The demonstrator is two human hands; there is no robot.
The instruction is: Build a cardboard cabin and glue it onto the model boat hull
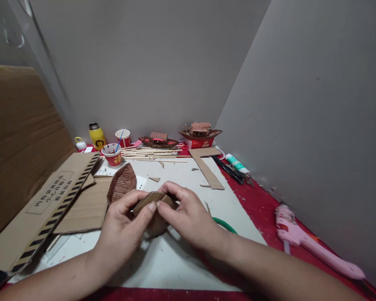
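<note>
Both hands grip a small piece of brown cardboard (pixel 153 200) above the white board. My left hand (pixel 125 217) pinches its left side, with the thumb pressed on the near face. My right hand (pixel 188 213) has hold of the other side, its thumb tip almost touching the left thumb. Part of the piece is covered by the fingers, and its lower portion hangs in shadow beneath the thumbs. Just beyond the left hand lies a reddish-brown ribbed boat hull (pixel 122 184). Behind the right wrist shows part of a green ring (pixel 224 225).
Flat cardboard sheets (pixel 84 205) lie at left. A pink glue gun (pixel 313 242) rests on the red cloth at right. Toward the wall are paper cups (pixel 113 159), a yellow bottle (pixel 97 137), wooden sticks (pixel 150 153), two model boats (pixel 200 130) and a glue tube (pixel 237 164).
</note>
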